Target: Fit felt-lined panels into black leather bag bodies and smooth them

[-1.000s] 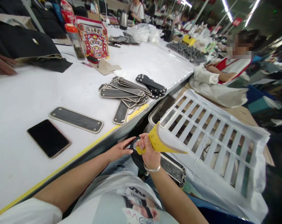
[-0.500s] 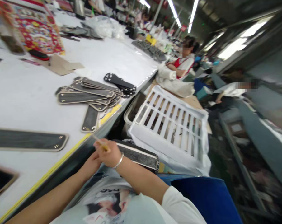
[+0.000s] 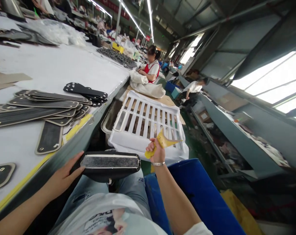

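On my lap lies a black bag-like piece [image 3: 96,176] with a long grey rectangular panel [image 3: 111,162] facing up, its long edges pale. My left hand [image 3: 68,173] grips its left end, thumb on the near side and fingers over the far side. Raised to the right, my right hand [image 3: 158,151] is closed around a yellow scraper [image 3: 164,141], its wide blade pointing up and right, above the near edge of the white slatted rack. The scraper is apart from the bag piece.
A white slatted rack [image 3: 138,138] stands ahead, a narrow panel at its left end. Grey-black strips with eyelets [image 3: 47,103] are piled on the white table [image 3: 47,70] at left. A blue bin [image 3: 194,189] stands at right. A co-worker in a red apron [image 3: 151,67] sits farther back.
My hands, close together before, are now apart. The right hand has moved right and up with the scraper; the left now holds the bag piece's end. The view has turned right.
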Tool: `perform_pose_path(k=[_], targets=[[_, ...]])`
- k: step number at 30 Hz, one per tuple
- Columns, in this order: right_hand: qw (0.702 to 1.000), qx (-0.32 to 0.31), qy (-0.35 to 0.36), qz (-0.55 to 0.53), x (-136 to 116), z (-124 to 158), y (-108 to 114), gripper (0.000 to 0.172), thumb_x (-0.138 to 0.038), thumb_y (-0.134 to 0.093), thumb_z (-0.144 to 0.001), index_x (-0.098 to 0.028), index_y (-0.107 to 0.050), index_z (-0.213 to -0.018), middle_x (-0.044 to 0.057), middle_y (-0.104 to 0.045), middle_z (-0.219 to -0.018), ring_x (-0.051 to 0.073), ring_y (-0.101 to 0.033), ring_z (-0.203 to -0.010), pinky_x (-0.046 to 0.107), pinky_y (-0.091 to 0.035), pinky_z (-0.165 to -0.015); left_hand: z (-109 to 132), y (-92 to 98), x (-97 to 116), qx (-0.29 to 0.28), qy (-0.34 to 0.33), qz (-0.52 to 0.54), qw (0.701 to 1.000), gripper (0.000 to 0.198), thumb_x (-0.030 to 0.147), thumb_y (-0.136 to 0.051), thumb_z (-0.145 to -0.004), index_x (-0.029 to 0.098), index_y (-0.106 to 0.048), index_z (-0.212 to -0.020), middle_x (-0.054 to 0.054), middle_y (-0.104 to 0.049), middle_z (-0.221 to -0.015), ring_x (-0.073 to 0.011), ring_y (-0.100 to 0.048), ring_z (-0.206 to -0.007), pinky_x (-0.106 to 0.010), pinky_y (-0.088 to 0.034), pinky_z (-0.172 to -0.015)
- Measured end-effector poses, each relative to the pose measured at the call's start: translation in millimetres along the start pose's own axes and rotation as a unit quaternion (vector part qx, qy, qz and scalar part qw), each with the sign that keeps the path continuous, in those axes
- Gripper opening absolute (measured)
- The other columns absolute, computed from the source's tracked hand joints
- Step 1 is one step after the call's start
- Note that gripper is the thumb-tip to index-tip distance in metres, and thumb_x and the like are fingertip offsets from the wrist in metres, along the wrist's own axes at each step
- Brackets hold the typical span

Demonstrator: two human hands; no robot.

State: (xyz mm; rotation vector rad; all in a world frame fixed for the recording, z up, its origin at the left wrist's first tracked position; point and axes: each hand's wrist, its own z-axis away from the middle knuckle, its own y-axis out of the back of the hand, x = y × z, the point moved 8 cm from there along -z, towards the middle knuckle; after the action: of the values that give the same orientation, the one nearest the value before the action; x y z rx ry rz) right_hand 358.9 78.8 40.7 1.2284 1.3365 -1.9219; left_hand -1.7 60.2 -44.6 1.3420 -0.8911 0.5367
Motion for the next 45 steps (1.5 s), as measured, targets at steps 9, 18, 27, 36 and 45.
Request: perform_pose_path(k=[9,18,27,36,45], targets=[[0.998,0.006,-0.051,-0.035,42.4,-18.9,6.0,0.03,-0.046,-0.063,-0.07,-0.017,-0.052,-0.069,-0.012,-0.026,-0.042,0.004,-0.022,-0.036,0.019,-0.023,-0.037,-21.0,-106.4,159.5,-0.023,-0.317,-0.24,0.917,0.048,0.036,-0.047,-0.087,0.018,-0.045,-0.131,-0.012,-0.049,-0.135,-0.0256,-0.044,-0.124,-0.049,-0.019,-0.108],[0.997,0.026,-0.047,-0.061,50.6,-17.5,16.5,0.031,-0.049,-0.057,-0.076,-0.019,-0.051,-0.068,-0.012,-0.021,-0.042,0.005,-0.018,-0.036,0.019,-0.022,-0.036,-38.7,-144.7,175.2,-0.055,-0.316,-0.245,0.915,0.038,0.033,-0.045,-0.089,0.019,-0.054,-0.123,-0.011,-0.056,-0.128,-0.0261,-0.05,-0.116,-0.046,-0.027,-0.102],[0.989,-0.11,-0.052,0.085,55.5,-10.9,-15.1,0.033,-0.049,-0.063,-0.074,-0.017,-0.058,-0.07,-0.009,-0.032,-0.044,0.004,-0.028,-0.039,0.02,-0.023,-0.038,-36.9,-143.2,184.4,-0.056,-0.327,-0.253,0.909,0.037,0.031,-0.047,-0.088,0.02,-0.054,-0.123,-0.01,-0.058,-0.124,-0.0269,-0.05,-0.116,-0.046,-0.03,-0.101],[0.963,-0.177,-0.183,-0.083,58.5,-38.4,-29.1,0.03,-0.046,-0.06,-0.076,-0.017,-0.053,-0.067,-0.012,-0.02,-0.041,0.003,-0.015,-0.035,0.017,-0.018,-0.036,-37.7,-145.4,186.6,-0.052,-0.332,-0.276,0.9,0.037,0.029,-0.046,-0.088,0.018,-0.055,-0.122,-0.01,-0.055,-0.128,-0.0274,-0.047,-0.12,-0.047,-0.03,-0.103],[0.956,-0.246,-0.157,-0.027,69.0,-25.6,-32.2,0.035,-0.052,-0.057,-0.078,-0.018,-0.056,-0.068,-0.011,-0.021,-0.043,0.004,-0.016,-0.036,0.019,-0.018,-0.036,-37.6,-147.9,180.0,-0.058,-0.32,-0.269,0.906,0.035,0.027,-0.047,-0.087,0.015,-0.055,-0.12,-0.013,-0.056,-0.126,-0.0288,-0.046,-0.121,-0.048,-0.03,-0.103]])
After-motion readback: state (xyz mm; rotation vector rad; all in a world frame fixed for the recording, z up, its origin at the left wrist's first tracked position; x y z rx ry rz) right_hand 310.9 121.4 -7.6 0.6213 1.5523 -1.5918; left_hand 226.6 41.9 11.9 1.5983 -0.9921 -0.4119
